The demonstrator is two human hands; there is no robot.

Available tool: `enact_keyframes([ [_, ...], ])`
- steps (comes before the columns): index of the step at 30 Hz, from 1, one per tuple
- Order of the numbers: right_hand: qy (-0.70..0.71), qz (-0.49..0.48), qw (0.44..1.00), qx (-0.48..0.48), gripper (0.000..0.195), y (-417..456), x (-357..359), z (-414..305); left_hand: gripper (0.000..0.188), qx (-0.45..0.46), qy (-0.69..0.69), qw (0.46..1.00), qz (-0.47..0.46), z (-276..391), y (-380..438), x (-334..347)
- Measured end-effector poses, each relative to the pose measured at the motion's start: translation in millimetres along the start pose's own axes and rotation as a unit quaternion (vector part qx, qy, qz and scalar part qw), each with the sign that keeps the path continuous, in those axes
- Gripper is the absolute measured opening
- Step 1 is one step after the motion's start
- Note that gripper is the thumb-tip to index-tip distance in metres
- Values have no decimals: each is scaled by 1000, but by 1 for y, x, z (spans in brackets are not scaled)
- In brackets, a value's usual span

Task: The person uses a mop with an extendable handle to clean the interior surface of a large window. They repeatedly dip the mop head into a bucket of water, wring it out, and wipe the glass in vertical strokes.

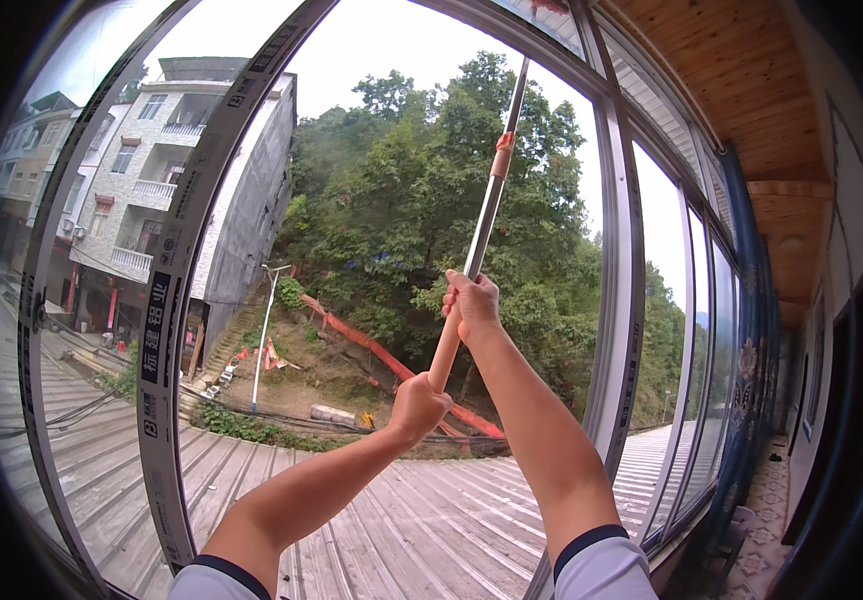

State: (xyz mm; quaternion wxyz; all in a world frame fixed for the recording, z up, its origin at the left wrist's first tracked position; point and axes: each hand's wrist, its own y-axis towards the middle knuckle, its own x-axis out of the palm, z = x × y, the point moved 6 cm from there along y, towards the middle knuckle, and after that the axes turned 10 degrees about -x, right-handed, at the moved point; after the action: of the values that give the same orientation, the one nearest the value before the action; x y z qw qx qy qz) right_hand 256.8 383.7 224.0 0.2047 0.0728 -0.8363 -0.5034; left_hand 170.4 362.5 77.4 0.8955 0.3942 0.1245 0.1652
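Both of my hands grip a telescopic metal pole (486, 217) that slants up and slightly right in front of the window. My left hand (420, 409) is closed around the bottom end of its peach-coloured handle (446, 346). Higher up, my right hand (475, 304) wraps the top of that handle, where the bare metal begins. A brownish collar with orange wrapping (503, 150) sits at the pole's joint. Near the top, the window's upper crossbar (506, 41) hides part of the pole. Beyond it, a red fluffy piece (549, 4) shows at the picture's edge, mostly cut off.
Metal window frame posts stand left (176, 300) and right (619, 247) of my arms. Outside lie a ribbed metal roof (401, 517), trees (439, 202) and a multi-storey building (146, 172). A blue curtain (750, 337) and tiled corridor floor (765, 495) are at right.
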Motion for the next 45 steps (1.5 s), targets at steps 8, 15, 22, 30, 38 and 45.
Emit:
enact_keyframes([
  [8,-16,36,997,66,14,-98,-38,70,16,-35,-33,999,-1,-97,-80,19],
  [15,-24,19,994,102,16,-221,-61,129,20,-118,-22,992,-28,-187,-187,18],
  [22,-35,9,988,149,16,-286,-56,142,21,-97,21,995,23,-232,-250,11],
  [30,-36,-17,999,37,11,-152,5,88,16,-85,-66,994,30,-129,-122,-16],
  [38,-58,11,997,-42,10,-2,6,-19,12,40,-109,993,-20,15,5,7],
  [45,-134,43,986,-93,13,27,-37,-67,12,-54,-226,953,-193,62,12,56],
])
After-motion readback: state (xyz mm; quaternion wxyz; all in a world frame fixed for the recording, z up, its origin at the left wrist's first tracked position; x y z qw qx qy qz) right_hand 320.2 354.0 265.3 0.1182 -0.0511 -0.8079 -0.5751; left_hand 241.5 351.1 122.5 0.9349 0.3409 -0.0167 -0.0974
